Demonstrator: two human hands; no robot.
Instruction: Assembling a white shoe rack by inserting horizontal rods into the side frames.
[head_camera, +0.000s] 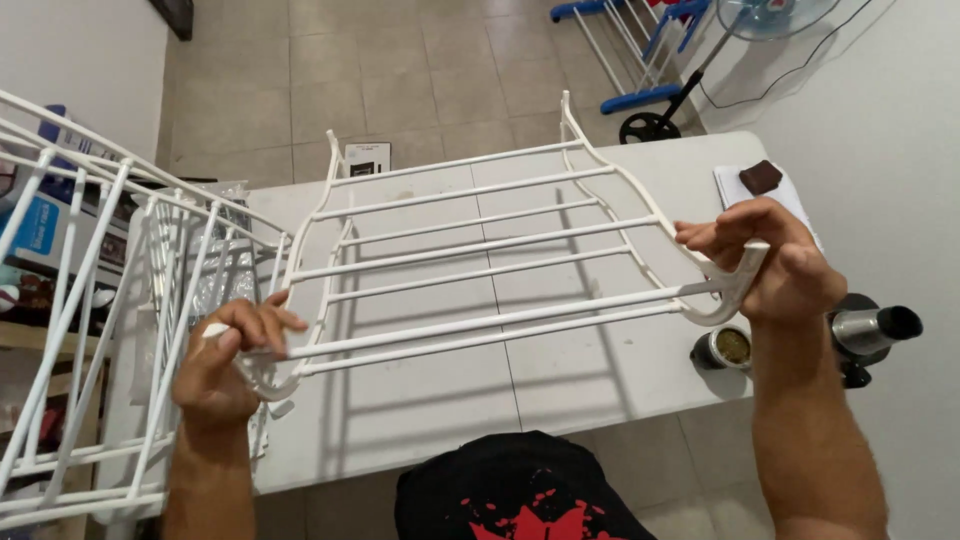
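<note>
The drying rack section (480, 262) that I hold is all white, the bars and the curved ends too. The counter (420, 400) under it is white as well, with grey shadow stripes from the bars. The larger rack frame (90, 300) at my left is white. The floor (400, 70) has beige tiles. My shirt (520, 495) is black with a red print. On the white paper (790, 195) lies a dark brown square piece (761, 177).

My left hand (232, 362) covers the near corner of the white plastic-coated wire rack panel (480, 262). At left, the tall white wire frame (90, 330) runs off the edge. The pale electric fan (770, 15), upper right, is cropped.
</note>
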